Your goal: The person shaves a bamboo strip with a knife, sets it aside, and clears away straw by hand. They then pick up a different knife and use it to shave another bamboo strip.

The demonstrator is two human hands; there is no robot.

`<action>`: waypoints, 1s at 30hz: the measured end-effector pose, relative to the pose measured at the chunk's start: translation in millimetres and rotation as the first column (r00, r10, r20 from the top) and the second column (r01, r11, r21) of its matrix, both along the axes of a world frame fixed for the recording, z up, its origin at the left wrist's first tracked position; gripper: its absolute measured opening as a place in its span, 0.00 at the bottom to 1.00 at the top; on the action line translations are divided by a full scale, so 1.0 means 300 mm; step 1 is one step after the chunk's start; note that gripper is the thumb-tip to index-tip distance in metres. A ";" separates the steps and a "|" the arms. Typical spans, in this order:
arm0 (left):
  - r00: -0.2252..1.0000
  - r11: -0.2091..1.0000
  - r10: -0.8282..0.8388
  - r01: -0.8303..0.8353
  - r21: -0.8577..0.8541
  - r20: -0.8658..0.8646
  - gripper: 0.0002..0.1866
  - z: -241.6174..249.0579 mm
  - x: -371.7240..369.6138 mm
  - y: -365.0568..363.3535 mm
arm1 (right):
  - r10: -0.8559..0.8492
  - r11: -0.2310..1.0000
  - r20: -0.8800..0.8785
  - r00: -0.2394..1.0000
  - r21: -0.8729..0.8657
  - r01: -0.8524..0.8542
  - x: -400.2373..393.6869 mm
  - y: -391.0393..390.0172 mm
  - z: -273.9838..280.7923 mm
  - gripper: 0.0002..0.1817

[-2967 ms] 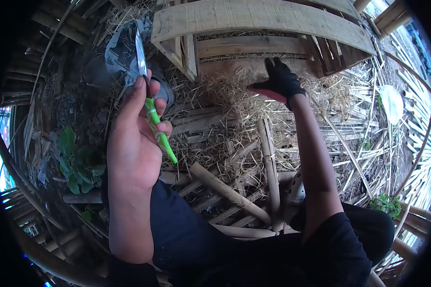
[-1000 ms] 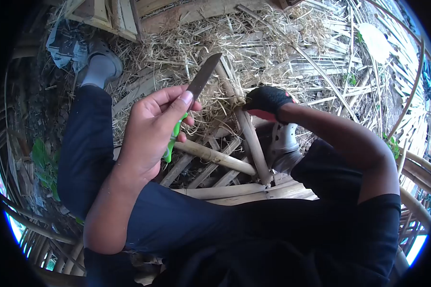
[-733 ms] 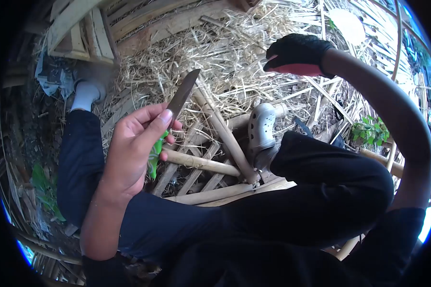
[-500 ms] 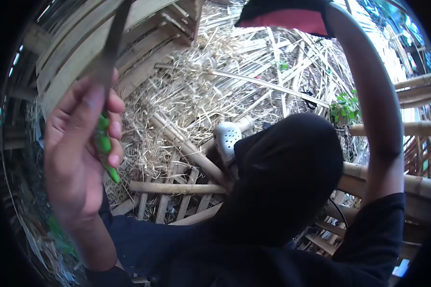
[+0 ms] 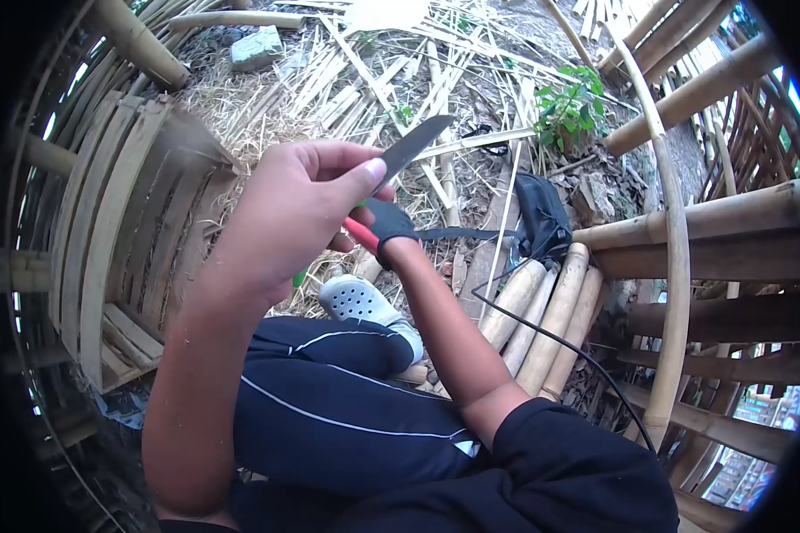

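Note:
My left hand (image 5: pixel 307 200) is closed round a knife (image 5: pixel 418 145), its thumb pressed on the flat of the blade near the base. The dark blade points up and to the right, and bits of green handle show below the fingers. My right hand (image 5: pixel 388 222) wears a black glove with a red part. It is just beyond and below the left hand, which overlaps it. Its fingers are mostly hidden, so I cannot see whether they hold anything or touch the knife.
A wooden slatted crate (image 5: pixel 107 240) stands at the left. Split bamboo strips and straw litter the ground ahead, with a grey block (image 5: pixel 256 49) farther off. To the right are a black bag (image 5: pixel 542 213), bamboo poles (image 5: pixel 551 329), a leafy plant (image 5: pixel 571 111) and a bamboo fence (image 5: pixel 720 222).
My gloved right hand has come down from the upper right to beside the left hand. The left hand has moved right with the knife, whose blade now tilts rightward. The view has shifted.

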State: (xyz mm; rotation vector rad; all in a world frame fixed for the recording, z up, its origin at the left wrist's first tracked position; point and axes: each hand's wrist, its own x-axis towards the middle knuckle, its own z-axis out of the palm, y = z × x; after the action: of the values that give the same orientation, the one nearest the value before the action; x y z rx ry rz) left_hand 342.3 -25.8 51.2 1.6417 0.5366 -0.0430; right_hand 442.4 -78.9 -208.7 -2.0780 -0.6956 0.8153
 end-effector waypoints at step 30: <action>0.983 0.988 0.154 -0.152 0.020 -0.101 0.16 -0.110 -0.068 0.138 | 0.256 0.774 0.274 0.927 -0.633 -0.026 -0.253 -0.407 -0.250 0.25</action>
State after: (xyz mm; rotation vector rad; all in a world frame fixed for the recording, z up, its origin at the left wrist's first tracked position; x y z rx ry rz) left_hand 322.0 15.4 18.1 1.6114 0.7415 -0.0105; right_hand 366.6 -201.0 -283.7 -2.8521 -0.8650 0.8468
